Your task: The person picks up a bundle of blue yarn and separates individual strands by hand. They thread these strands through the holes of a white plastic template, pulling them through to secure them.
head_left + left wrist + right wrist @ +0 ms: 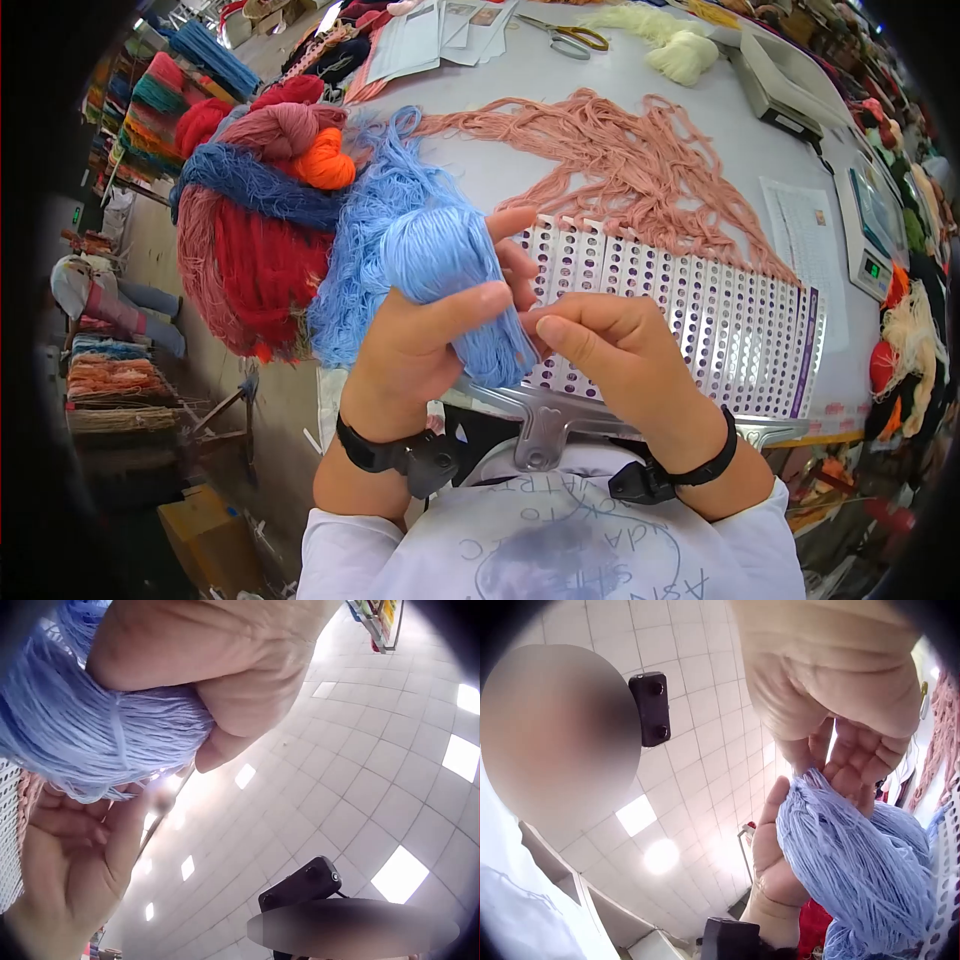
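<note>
A bundle of light blue yarn (435, 250) is held up over the table's near edge, part of it wrapped into a thick loop. My left hand (430, 325) grips this bundle, its thumb across the near side and fingertips showing beyond. At the bundle's right end, my right hand (615, 345) pinches strands between thumb and curled forefinger. The right wrist view shows these gathered strands (806, 787) right at the fingertips. More loose blue yarn (345, 290) hangs down at the left. Below the right hand lies a white board with rows of holes (660, 310).
Salmon-pink yarn (620, 150) spreads along the board's far edge. Red, dark blue and orange skeins (265, 250) heap up at the left. Farther back are scissors (570, 38), papers (405, 45) and cream yarn (683, 57). A digital scale (868, 235) stands at the right.
</note>
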Action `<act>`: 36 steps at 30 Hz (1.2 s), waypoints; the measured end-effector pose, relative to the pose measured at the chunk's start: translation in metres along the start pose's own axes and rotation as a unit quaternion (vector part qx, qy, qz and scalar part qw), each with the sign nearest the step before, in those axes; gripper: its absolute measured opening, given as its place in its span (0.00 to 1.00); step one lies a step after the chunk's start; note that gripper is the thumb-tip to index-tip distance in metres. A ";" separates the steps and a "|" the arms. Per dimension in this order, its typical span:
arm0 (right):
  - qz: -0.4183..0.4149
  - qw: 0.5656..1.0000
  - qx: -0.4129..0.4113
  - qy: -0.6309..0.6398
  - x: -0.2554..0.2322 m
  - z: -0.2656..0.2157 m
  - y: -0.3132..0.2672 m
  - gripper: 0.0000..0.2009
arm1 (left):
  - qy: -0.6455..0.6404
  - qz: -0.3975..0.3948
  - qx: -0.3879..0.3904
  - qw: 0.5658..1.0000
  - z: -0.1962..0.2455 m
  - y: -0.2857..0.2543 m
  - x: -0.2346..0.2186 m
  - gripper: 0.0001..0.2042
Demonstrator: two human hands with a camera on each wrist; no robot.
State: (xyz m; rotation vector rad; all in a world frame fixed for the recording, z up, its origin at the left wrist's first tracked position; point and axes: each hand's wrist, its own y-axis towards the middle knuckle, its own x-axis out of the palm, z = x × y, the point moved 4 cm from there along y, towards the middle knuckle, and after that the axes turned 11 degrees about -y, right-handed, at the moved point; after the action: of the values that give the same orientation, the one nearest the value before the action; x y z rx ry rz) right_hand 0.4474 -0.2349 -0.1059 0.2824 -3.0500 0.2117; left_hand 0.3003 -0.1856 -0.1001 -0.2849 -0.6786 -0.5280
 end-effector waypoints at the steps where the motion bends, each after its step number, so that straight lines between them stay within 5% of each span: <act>1: -0.007 1.000 -0.001 -0.016 0.001 0.000 -0.002 0.09 | -0.002 0.003 0.002 1.000 0.000 -0.002 0.003 0.30; 24: 0.028 0.998 -0.025 -0.053 0.002 0.005 -0.010 0.06 | 0.106 0.046 0.063 0.991 -0.003 -0.012 0.008 0.32; 36: 0.017 0.999 -0.022 0.027 0.004 0.006 -0.011 0.03 | 0.014 0.054 0.015 0.998 -0.007 -0.014 0.007 0.30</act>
State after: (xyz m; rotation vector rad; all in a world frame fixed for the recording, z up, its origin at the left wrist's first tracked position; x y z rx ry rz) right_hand 0.4453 -0.2470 -0.1105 0.2183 -3.0037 0.1507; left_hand 0.3004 -0.2022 -0.0996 -0.2849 -0.6401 -0.4182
